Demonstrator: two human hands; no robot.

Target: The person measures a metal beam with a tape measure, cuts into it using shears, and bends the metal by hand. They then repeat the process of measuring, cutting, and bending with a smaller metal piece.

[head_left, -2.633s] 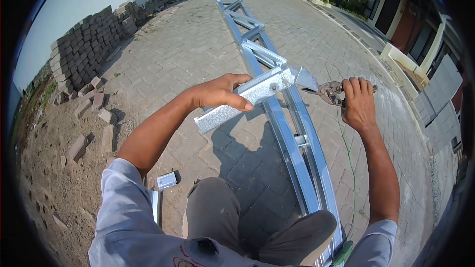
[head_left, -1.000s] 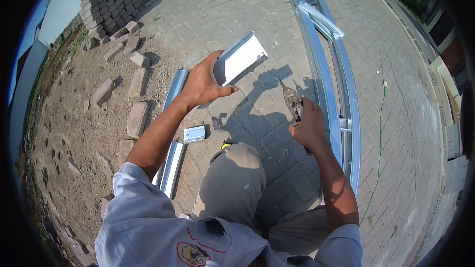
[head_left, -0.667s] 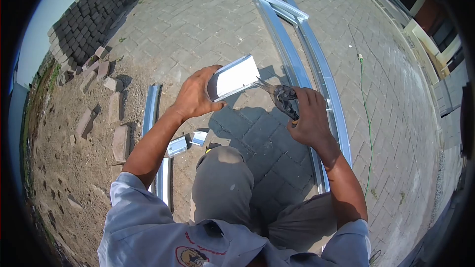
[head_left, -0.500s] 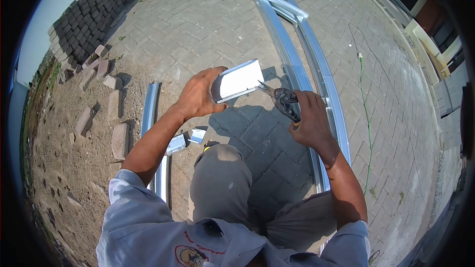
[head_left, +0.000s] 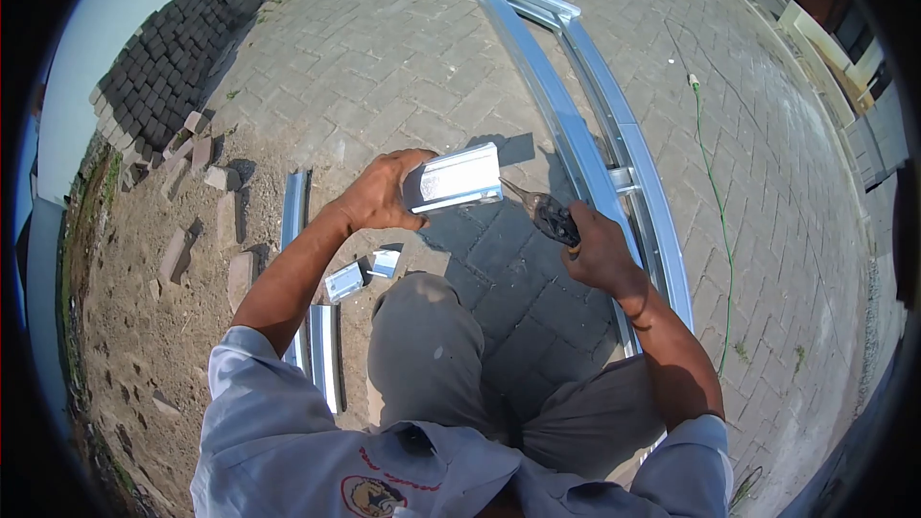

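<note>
A short piece of shiny metal channel (head_left: 460,176) is gripped at its left end by my left hand (head_left: 384,190), fingers above and thumb below. My right hand (head_left: 602,247) is wrapped round the handles of a pair of tin snips (head_left: 549,215). The snips' narrow jaws point left, their tips right at the channel's right end. Both hands are held out above my knees, over the shaded paving. Two small metal offcuts, one larger (head_left: 344,281) and one smaller (head_left: 385,263), lie on the ground left of my knee.
A long metal frame of channels (head_left: 547,86) runs along the paving on the right. More channel lengths (head_left: 326,350) lie at my left. Loose bricks (head_left: 228,218) and a brick stack (head_left: 163,67) are farther left. A green cable (head_left: 712,173) trails on the right.
The channel has been turned in my left hand, so a ridged face and its lower edge now show. The snips have dropped slightly with my right hand and point at its end.
</note>
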